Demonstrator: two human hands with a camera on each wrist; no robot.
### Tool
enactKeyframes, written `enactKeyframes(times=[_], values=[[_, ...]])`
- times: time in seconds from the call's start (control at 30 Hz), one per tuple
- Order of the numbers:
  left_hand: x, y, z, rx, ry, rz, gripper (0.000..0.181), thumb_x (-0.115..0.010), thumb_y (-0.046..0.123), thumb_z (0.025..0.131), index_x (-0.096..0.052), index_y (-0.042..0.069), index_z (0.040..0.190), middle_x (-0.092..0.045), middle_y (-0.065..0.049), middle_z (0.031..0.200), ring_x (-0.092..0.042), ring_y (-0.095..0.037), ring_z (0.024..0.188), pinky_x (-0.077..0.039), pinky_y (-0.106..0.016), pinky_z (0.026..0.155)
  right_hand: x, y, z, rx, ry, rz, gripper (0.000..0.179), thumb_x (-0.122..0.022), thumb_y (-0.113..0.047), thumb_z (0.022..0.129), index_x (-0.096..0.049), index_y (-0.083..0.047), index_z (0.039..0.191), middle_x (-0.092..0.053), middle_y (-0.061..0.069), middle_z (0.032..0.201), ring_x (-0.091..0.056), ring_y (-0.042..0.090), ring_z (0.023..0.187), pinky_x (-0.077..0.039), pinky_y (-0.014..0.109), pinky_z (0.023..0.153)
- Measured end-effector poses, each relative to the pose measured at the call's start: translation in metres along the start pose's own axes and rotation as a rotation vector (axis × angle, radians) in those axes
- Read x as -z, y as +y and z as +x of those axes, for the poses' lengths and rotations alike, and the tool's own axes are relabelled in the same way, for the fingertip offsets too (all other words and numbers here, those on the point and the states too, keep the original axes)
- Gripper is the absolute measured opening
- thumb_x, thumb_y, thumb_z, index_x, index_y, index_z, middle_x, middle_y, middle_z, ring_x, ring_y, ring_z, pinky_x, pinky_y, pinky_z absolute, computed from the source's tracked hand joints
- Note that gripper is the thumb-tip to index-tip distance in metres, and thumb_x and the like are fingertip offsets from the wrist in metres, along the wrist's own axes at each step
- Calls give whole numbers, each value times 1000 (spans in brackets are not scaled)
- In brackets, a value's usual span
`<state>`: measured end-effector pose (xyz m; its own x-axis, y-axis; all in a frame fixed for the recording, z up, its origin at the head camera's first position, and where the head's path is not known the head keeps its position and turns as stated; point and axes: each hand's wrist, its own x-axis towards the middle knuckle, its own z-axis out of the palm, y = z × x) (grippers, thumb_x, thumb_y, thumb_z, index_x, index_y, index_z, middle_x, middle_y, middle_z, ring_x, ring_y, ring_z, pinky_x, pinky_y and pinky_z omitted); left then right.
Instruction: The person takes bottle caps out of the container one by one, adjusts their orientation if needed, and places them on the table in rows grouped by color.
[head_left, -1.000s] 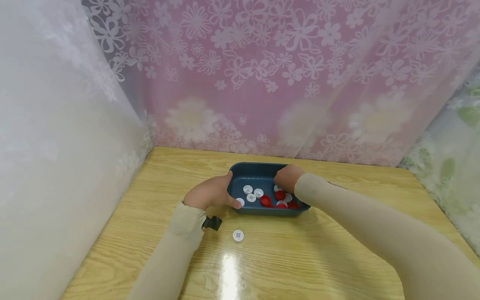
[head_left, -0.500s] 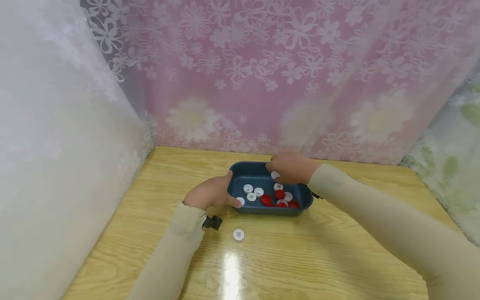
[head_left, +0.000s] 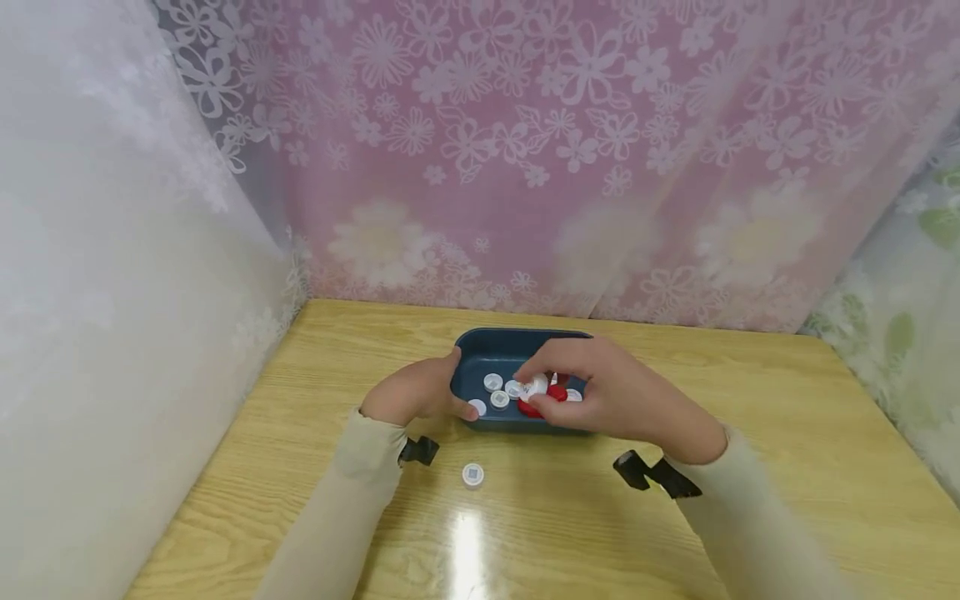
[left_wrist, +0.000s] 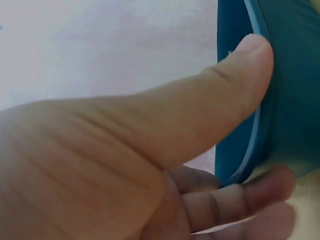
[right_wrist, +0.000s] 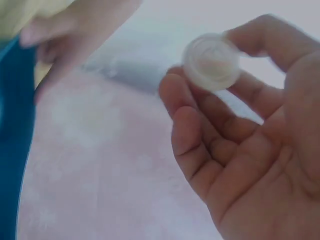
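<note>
A dark blue plastic box [head_left: 510, 340] stands on the table. My left hand [head_left: 411, 390] grips its left end; in the left wrist view the thumb [left_wrist: 235, 85] lies across the rim. My right hand [head_left: 622, 396] is above the box's right part and pinches a round white cap [right_wrist: 211, 62] between thumb and fingertips. Inside the box lie several white caps [head_left: 492, 382] and some red caps [head_left: 529, 407], partly hidden by the right hand. One more white cap [head_left: 472, 476] lies on the table in front of the box.
The wooden table [head_left: 300, 450] ends at a pink floral curtain [head_left: 480, 167] behind the box. A pale sheet [head_left: 112, 250] hangs on the left side, another with green leaves [head_left: 900, 350] on the right.
My right hand has come up out of the box with a white cap, turned over, and moved toward the front of the box. The left hand stays on the box.
</note>
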<state>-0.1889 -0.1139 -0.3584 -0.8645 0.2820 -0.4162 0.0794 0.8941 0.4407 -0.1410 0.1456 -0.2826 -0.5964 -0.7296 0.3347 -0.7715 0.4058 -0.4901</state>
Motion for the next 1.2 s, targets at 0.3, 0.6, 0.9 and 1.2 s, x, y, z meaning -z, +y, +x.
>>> enactKeyframes(times=[0.3, 0.6, 0.9, 1.2], values=[[1, -4, -4, 16, 19, 6, 109, -81, 52, 87, -16, 20, 168, -35, -7, 167, -43, -31, 147, -42, -52, 115, -32, -10, -18, -26, 146, -57, 21, -85, -12, 87, -76, -18, 105, -72, -14, 95, -56, 1, 75, -51, 20, 63], [0, -3, 0, 26, 8, 22, 111, -81, 53, 86, -15, 19, 168, -34, -8, 167, -43, -32, 147, -42, -53, 115, -46, -14, -20, -247, -104, -264, 38, -74, -11, 91, -70, -7, 129, -63, -6, 100, -52, 6, 77, -50, 23, 68], [4, -3, 0, 11, 5, 7, 111, -81, 51, 88, -14, 16, 168, -32, -8, 168, -44, -30, 146, -43, -50, 114, -88, -6, -10, -263, -330, -326, 21, -86, -16, 86, -73, -11, 102, -54, -1, 91, -51, 14, 84, -52, 26, 71], [4, -2, -1, 13, 7, 8, 110, -82, 50, 87, -15, 15, 168, -33, -9, 167, -43, -30, 146, -41, -49, 116, -119, 3, -5, -328, -456, -400, 24, -87, -24, 85, -74, -13, 100, -62, -3, 85, -55, 12, 74, -52, 28, 66]])
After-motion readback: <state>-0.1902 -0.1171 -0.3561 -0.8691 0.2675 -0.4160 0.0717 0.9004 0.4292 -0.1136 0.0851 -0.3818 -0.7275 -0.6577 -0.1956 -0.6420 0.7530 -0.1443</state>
